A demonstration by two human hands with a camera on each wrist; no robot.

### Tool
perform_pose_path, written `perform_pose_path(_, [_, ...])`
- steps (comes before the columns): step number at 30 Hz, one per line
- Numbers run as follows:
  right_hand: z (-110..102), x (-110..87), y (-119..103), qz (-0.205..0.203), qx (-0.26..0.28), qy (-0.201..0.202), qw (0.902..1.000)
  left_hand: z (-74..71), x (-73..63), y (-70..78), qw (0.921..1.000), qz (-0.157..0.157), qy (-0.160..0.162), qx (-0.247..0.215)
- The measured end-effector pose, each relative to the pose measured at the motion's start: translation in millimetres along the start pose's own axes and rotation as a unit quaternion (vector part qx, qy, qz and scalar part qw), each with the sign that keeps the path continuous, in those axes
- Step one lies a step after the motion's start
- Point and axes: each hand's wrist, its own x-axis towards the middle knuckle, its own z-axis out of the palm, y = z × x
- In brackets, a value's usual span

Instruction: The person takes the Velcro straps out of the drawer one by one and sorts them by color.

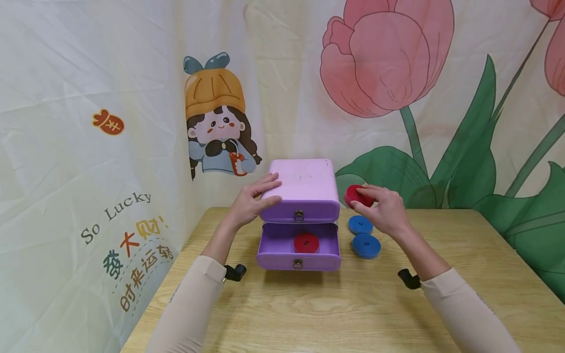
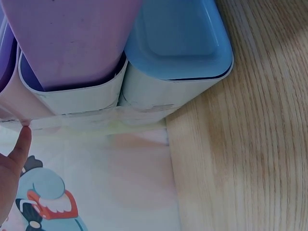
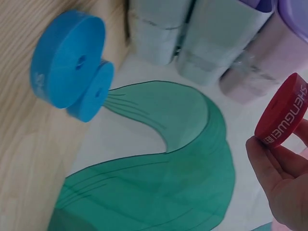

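My right hand (image 1: 385, 210) pinches a red roll of strap tape (image 1: 356, 196) between thumb and fingers, in the air right of the purple drawer unit (image 1: 302, 179). White lettering runs along the red roll's rim (image 3: 284, 118) in the right wrist view. On the unit's upper left edge rests my left hand (image 1: 253, 202), fingers extended; the left wrist view catches one finger (image 2: 21, 144) touching its side. The middle drawer (image 1: 273, 262) is pulled out, with another red roll (image 1: 306, 243) lying flat inside. Two blue rolls, a nearer one (image 1: 366, 246) and a farther one (image 1: 360, 225), lie on the table.
The wooden table (image 1: 344, 314) ends at a printed curtain (image 1: 291, 98) behind the unit. Below the open drawer, the left wrist view shows a blue lowest drawer (image 2: 180, 38). Black wrist-camera mounts sit beneath both forearms.
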Motion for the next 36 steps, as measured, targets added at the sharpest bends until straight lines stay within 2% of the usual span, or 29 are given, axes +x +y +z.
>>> perform_pose_path(10, [7.3, -0.2, 27.0, 0.03, -0.032, -0.024, 0.9987, 0.0, 1.0, -0.6, 1.0, 0.0, 0.0, 0.001])
perform_pose_path(17, [12.1, -1.8, 48.0, 0.089, -0.055, -0.074, 0.9918, 0.3, 1.6, -0.8, 1.0, -0.003, -0.003, -0.006])
perform_pose_path(22, [14.5, -2.4, 63.3, 0.123, -0.052, -0.1, 0.9859, 0.7, 1.9, -0.2, 1.0, -0.004, -0.004, -0.008])
perform_pose_path(36, [22.9, -5.8, 92.8, 0.144, -0.082, -0.123, 0.9786, 0.0, 0.1, -1.1, 1.0, 0.001, -0.002, 0.001])
